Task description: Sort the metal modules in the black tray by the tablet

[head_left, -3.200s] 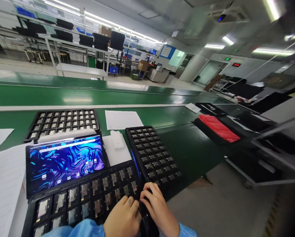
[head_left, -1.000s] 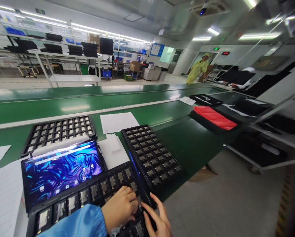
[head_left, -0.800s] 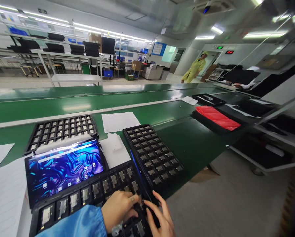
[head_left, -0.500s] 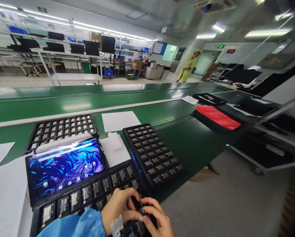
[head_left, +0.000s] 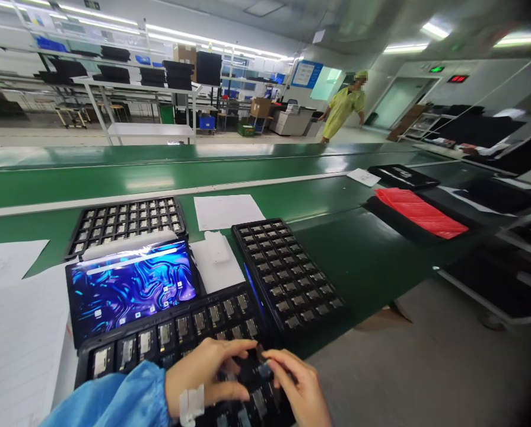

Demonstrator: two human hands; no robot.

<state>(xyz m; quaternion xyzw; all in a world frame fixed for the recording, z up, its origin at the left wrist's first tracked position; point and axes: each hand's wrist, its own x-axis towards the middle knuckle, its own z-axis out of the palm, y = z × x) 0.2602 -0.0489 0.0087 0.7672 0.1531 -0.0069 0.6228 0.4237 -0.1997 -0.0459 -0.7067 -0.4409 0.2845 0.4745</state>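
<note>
My right hand [head_left: 298, 382] pinches a small dark, bluish part [head_left: 265, 370] between thumb and fingertips, low over the near black tray [head_left: 87, 356]. Just left of it, my left hand [head_left: 209, 376] is open above the same tray, thumb and fingers apart with nothing between them. White tape is on its wrist, below a blue sleeve [head_left: 114, 397]. Rows of small silver-and-black modules [head_left: 165, 335] fill pockets of this tray. A lit tablet [head_left: 134, 290] with a blue swirling screen leans at its far edge. The held part's exact kind cannot be made out.
Another compartment tray [head_left: 287, 276] lies to the right, and one more [head_left: 127, 222] behind the tablet. Paper sheets [head_left: 227, 212] and a white block [head_left: 218, 246] lie near them. Red sheets [head_left: 419, 210] are farther right on the green bench [head_left: 336, 237]. A person in yellow [head_left: 343, 110] is beyond.
My hands have drawn apart: the left has opened and shifted left, while the right keeps a small part pinched. The view has turned slightly left. The person in yellow has changed posture.
</note>
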